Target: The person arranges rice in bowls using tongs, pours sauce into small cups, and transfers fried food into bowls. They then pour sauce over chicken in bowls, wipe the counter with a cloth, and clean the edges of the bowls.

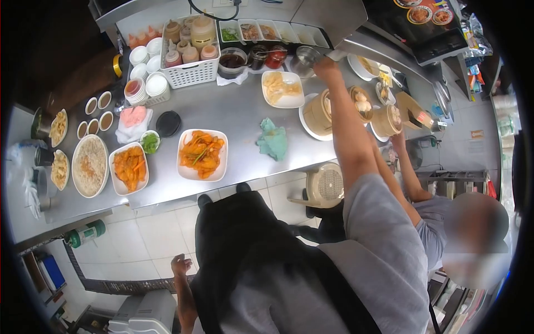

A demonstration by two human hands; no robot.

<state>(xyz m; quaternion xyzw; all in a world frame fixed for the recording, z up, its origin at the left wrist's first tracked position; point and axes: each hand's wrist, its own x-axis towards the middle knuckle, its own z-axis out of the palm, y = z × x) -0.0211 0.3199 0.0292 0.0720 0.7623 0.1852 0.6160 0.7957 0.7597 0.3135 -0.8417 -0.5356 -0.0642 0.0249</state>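
Observation:
My right hand (327, 69) reaches across the counter to the right side of a steel pot (304, 60). Its fingers are bent, and what they grip is hidden. Just below my forearm stand a bamboo steamer (319, 113) on a white plate and another steamer holding white buns (362, 106). A square white dish of pale fried pieces (282, 89) sits left of the pot. My left hand (181, 265) hangs low beside my black apron, away from the counter, with curled fingers and nothing visible in them.
A co-worker's hand (398, 142) touches a smaller steamer (386, 121) at right. Dishes of orange-sauced food (202, 155), a rice platter (90, 166), a green cloth (272, 139) and a white basket of sauce bottles (192, 75) stand on the steel counter. A plastic stool (325, 185) is below.

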